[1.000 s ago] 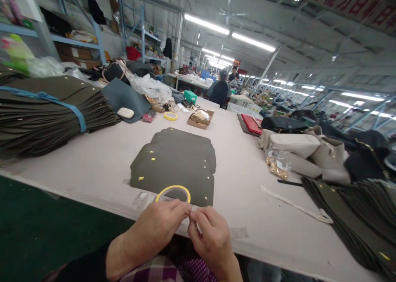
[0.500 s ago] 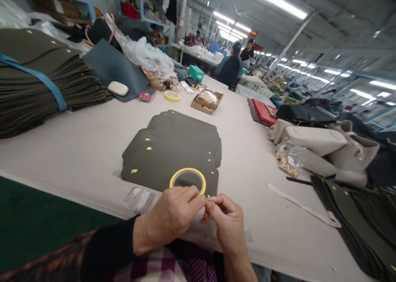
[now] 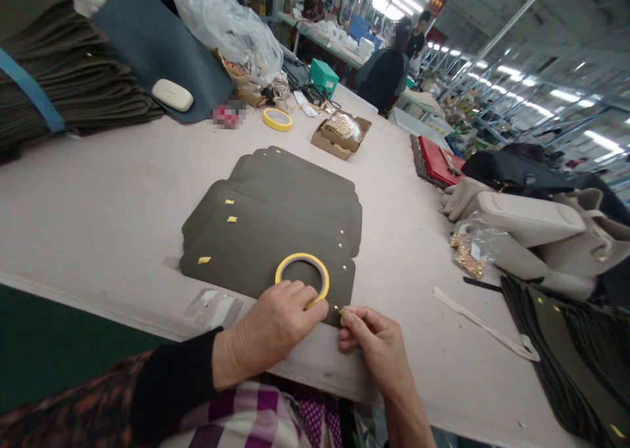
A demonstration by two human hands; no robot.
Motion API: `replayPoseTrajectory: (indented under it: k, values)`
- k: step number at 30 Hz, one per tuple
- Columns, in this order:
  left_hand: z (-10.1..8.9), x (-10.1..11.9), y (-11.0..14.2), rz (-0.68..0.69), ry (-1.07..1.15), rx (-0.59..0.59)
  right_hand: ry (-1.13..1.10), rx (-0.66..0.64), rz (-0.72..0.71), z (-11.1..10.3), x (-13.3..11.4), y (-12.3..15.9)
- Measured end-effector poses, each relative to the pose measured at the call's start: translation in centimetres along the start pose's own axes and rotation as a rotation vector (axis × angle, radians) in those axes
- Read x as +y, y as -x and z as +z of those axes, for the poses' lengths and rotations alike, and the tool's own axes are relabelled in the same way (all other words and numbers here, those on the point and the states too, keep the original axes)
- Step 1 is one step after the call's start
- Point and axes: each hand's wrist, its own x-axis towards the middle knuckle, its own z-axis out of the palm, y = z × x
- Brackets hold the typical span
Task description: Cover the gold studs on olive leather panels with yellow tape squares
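Note:
My left hand (image 3: 280,326) is closed on a roll of yellow tape (image 3: 326,279), which it holds upright over the near edge of the dark olive panels (image 3: 285,238). Just to the right, my right hand (image 3: 371,336) pinches a small piece of yellow tape (image 3: 343,311) between thumb and fingertips, by the panels' near right corner. The panels lie overlapped in a fanned stack. Small yellow tape bits (image 3: 204,260) stick to their left side, and gold studs (image 3: 344,267) line the right side.
Strapped olive pieces (image 3: 83,74) are piled at left. Farther back are another yellow tape roll (image 3: 277,119) and a cardboard box (image 3: 331,145) of gold parts. Beige bags (image 3: 526,215), a bag of gold hardware (image 3: 468,254) and more olive pieces (image 3: 556,343) lie at right. A person (image 3: 386,67) sits beyond the table.
My hands have moved apart, the right one shifting right with a bit of yellow tape now showing at its fingertips. My left hand still holds the roll. The view has tilted and shifted.

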Motion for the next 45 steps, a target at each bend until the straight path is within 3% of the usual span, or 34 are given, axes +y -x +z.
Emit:
replayPoseTrajectory:
  k: [3, 7, 14, 17, 19, 23, 25, 27, 30, 32, 35, 38, 45]
  values:
    - [1.2, -0.8, 0.3, -0.010, -0.034, -0.061, 0.097, 0.007, -0.011, 0.2, 0.3, 0.2]
    - [1.4, -0.9, 0.4, -0.007, -0.012, -0.074, 0.245, 0.003, -0.046, 0.7, 0.4, 0.1]
    - [1.4, -0.9, 0.5, -0.023, 0.019, -0.056, 0.599, 0.093, -0.419, 1.4, 0.3, -0.1]
    - [1.4, -0.9, 0.5, -0.028, 0.026, -0.058, 0.645, 0.158, -0.489, 1.7, 0.6, -0.2]
    - [1.3, -0.9, 0.4, -0.029, 0.033, -0.062, 0.629, 0.168, -0.442, 1.8, 0.7, -0.3]
    - [1.1, -0.9, 0.3, -0.035, 0.038, -0.047, 0.426, 0.143, -0.169, 1.6, 0.6, -0.4]
    - [1.1, -0.9, 0.3, -0.039, 0.038, -0.051, 0.333, 0.141, -0.111, 1.0, 0.5, -0.3]
    - [1.1, -0.9, 0.3, -0.039, 0.043, -0.055, 0.404, 0.147, -0.251, 0.2, 0.5, -0.1]
    - [1.2, -0.9, 0.4, -0.039, 0.049, -0.062, 0.762, 0.075, -0.676, -0.8, 0.3, 0.1]
    - [1.2, -0.9, 0.4, -0.044, 0.050, -0.064, 0.994, -0.023, -0.887, -1.0, 0.2, 0.1]
    - [1.2, -0.9, 0.5, -0.047, 0.056, -0.060, 1.224, -0.109, -1.015, -0.7, -0.1, -0.3]
    - [1.2, -0.9, 0.6, -0.047, 0.063, -0.061, 1.294, -0.152, -0.959, -0.1, -0.6, -0.8]
    - [1.0, -0.9, 0.5, -0.060, 0.074, -0.078, 1.032, -0.020, -0.462, 1.2, -1.8, -1.4]
